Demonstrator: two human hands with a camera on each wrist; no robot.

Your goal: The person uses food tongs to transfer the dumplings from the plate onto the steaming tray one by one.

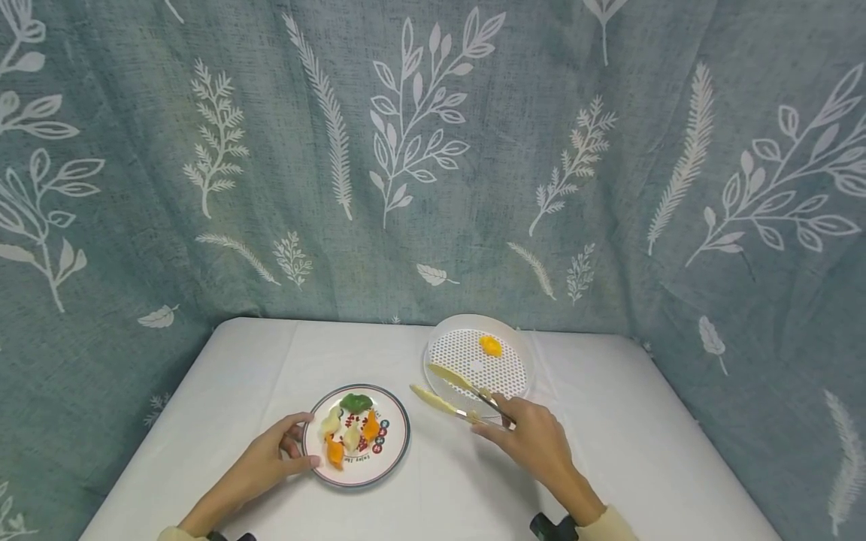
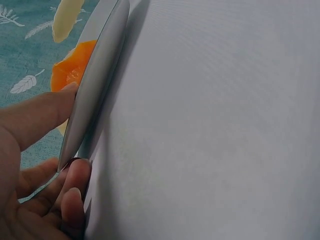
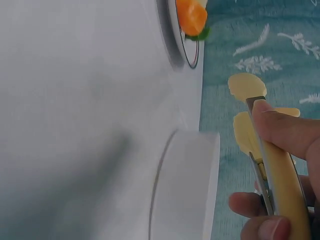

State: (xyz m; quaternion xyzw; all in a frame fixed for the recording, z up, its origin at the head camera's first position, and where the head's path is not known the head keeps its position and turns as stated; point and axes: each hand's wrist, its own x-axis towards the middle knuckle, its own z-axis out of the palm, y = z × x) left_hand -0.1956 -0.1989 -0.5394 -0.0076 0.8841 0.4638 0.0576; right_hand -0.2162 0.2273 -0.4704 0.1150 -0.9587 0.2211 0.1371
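My left hand (image 1: 274, 454) grips the left rim of a round plate (image 1: 389, 462), thumb on the rim and other fingers under it, as the left wrist view shows. On this plate lie a green piece (image 1: 355, 403), orange pieces (image 1: 371, 426) and pale yellow pieces (image 1: 331, 422). My right hand (image 1: 531, 436) holds yellow-tipped tongs (image 1: 467, 387) with thumb and fingers, their arms spread apart and nothing between the tips. Those tips hover over the near left part of a white perforated tray (image 1: 440, 342), where one yellow piece (image 1: 490, 346) sits toward the back.
A white cloth covers the table (image 1: 460, 488). Behind it and at both sides hangs a blue-green curtain (image 1: 419, 263) with white leaf prints. The tray's raised side wall (image 3: 187, 190) shows in the right wrist view.
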